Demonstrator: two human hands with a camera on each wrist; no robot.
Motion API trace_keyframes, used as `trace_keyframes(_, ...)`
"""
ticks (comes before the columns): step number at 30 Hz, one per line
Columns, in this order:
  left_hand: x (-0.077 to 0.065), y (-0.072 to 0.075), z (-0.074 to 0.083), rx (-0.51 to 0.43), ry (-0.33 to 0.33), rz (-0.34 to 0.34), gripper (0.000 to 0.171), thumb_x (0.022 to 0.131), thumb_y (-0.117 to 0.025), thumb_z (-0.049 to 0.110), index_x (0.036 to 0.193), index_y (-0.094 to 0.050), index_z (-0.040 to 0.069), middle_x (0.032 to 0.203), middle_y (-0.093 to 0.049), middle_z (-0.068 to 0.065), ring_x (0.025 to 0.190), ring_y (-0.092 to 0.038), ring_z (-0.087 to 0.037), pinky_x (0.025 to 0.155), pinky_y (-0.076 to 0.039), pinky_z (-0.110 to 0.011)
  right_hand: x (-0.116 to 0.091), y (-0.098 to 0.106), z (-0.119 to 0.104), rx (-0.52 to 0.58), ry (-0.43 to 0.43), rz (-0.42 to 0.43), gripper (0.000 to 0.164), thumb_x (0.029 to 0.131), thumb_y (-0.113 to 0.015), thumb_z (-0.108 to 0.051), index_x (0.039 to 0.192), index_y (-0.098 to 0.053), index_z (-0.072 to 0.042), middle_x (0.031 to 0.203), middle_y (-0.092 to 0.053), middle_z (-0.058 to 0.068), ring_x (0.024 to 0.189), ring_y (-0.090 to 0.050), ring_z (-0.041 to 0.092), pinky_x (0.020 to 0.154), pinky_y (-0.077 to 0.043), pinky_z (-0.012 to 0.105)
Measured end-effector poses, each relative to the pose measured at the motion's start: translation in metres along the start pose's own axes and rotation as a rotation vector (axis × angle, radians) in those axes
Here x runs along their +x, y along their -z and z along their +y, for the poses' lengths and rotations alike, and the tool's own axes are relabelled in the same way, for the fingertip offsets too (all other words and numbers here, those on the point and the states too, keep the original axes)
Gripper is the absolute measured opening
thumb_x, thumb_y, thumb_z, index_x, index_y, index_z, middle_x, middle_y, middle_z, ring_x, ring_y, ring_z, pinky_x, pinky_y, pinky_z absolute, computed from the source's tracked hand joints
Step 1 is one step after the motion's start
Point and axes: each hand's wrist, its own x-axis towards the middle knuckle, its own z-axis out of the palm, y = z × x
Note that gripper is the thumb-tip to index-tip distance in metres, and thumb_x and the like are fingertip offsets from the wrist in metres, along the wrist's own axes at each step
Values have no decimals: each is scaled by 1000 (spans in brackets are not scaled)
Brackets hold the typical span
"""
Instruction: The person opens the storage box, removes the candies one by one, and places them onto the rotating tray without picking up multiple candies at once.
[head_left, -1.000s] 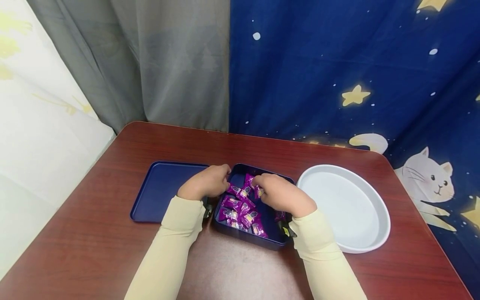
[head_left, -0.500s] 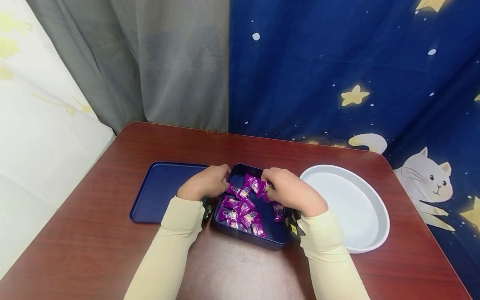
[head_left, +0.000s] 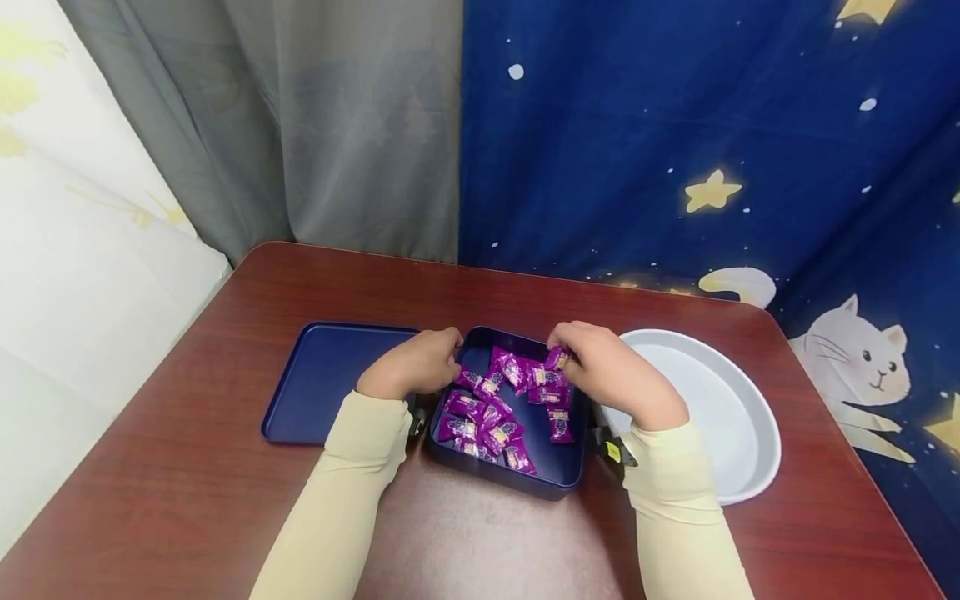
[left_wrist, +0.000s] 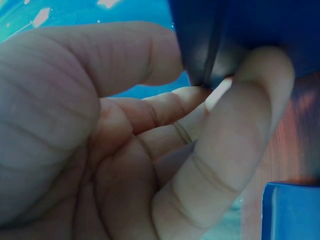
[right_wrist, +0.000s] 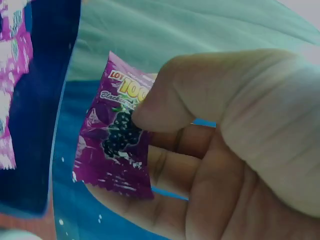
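Observation:
A dark blue rectangular box (head_left: 549,487) stands mid-table with several purple wrapped candies (head_left: 480,408) lying loose inside. My left hand (head_left: 414,362) grips the box's left side; in the left wrist view thumb and fingers lie on either side of its wall (left_wrist: 240,30). Over the far right corner of the box, my right hand (head_left: 611,371) pinches one wrapped candy (right_wrist: 115,135) between thumb and fingers. Its purple wrapper shows "LOT 100", "Blackcu..." and dark berries in the right wrist view. More candies (right_wrist: 10,90) show inside the box there.
To the left, a flat dark blue lid (head_left: 322,383) lies on the reddish-brown table (head_left: 247,517). A round white pan (head_left: 712,408) stands close on the right, partly under my right forearm. Grey and blue curtains (head_left: 585,150) hang behind the table.
My right hand has moved right, from among the candies to the box's far right corner, and holds a candy. More candies now show spread along the box's right side. My left hand stays put.

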Motion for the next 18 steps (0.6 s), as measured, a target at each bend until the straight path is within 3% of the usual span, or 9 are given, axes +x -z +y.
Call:
trace_keyframes(4, 0, 0, 0, 4, 7, -4, 39, 90, -55, 13, 125, -50, -2, 103, -60, -13, 78, -55, -20, 76, -50, -39, -5, 3, 9, -16, -49, -15, 22, 84, -60, -4, 105, -61, -8, 96, -63, 7, 81, -54, 19, 78, -53, 42)
trace_keyframes(18, 3, -2, 0, 19, 4, 2, 39, 90, -54, 11, 126, -49, -3, 100, -59, -12, 78, -54, -21, 74, -49, -38, -34, 19, 63, -27, -181, -15, 21, 83, -58, -1, 104, -60, -2, 89, -63, 11, 79, -55, 24, 76, -52, 47)
